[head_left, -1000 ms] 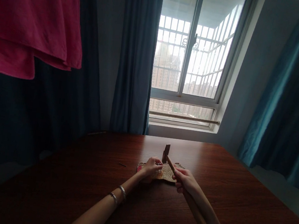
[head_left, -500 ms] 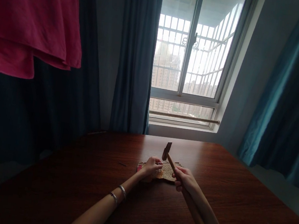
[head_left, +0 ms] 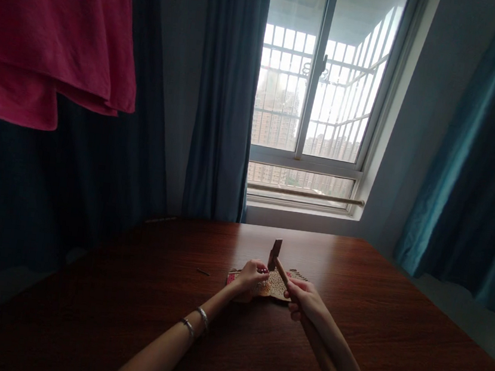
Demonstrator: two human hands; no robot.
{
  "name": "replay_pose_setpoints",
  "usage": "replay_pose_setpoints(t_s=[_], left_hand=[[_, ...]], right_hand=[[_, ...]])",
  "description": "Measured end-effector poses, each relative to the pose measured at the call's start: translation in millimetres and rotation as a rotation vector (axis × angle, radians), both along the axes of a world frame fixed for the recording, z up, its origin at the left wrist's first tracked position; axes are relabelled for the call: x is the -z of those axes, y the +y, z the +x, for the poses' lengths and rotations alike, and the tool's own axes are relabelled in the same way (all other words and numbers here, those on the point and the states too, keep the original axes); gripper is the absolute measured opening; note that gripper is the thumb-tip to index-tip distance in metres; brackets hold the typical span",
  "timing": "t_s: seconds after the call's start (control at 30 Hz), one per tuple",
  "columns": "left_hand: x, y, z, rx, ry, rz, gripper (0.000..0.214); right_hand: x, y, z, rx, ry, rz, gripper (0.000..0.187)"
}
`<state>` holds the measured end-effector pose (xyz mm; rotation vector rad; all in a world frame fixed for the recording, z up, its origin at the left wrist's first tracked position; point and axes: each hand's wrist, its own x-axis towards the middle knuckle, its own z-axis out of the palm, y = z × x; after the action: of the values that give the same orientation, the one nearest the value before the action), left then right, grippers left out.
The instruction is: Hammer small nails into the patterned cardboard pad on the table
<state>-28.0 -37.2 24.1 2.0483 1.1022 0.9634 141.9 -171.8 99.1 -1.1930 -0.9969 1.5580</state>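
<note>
My right hand (head_left: 304, 301) is wrapped round the wooden handle of a hammer (head_left: 282, 271). The dark hammer head stands just to the right of my left hand's fingertips, over a flat tan piece (head_left: 278, 285) dotted with many dark holes or marks. My left hand (head_left: 253, 275) is pinched above that piece's left part; what its fingers hold, if anything, is too small to make out. A patch of red (head_left: 231, 277) shows at the piece's left end. Two bracelets (head_left: 195, 320) circle my left wrist.
A small dark thin rod, perhaps a nail (head_left: 203, 272), lies on the brown wooden table (head_left: 159, 319) left of my left hand. Beyond the table's far edge are a barred window (head_left: 312, 97) and blue curtains (head_left: 224, 98). A pink cloth (head_left: 53, 35) hangs at upper left.
The hammer head has come down slightly toward my left fingertips, tipping with my right hand. My left hand stays in the same place.
</note>
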Motion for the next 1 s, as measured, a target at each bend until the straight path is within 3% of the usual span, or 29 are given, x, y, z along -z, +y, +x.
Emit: replay_pose_setpoints(t_s=[0.4, 1.0], left_hand=[[5.7, 5.4, -0.3, -0.006, 0.017, 0.027, 0.023], [6.2, 5.3, 0.3, -0.001, 0.031, 0.037, 0.024]], right_hand=[[0.5, 2.2, 1.7, 0.032, 0.032, 0.022, 0.045], [-0.8, -1.5, -3.8, 0.025, -0.069, 0.023, 0.037]])
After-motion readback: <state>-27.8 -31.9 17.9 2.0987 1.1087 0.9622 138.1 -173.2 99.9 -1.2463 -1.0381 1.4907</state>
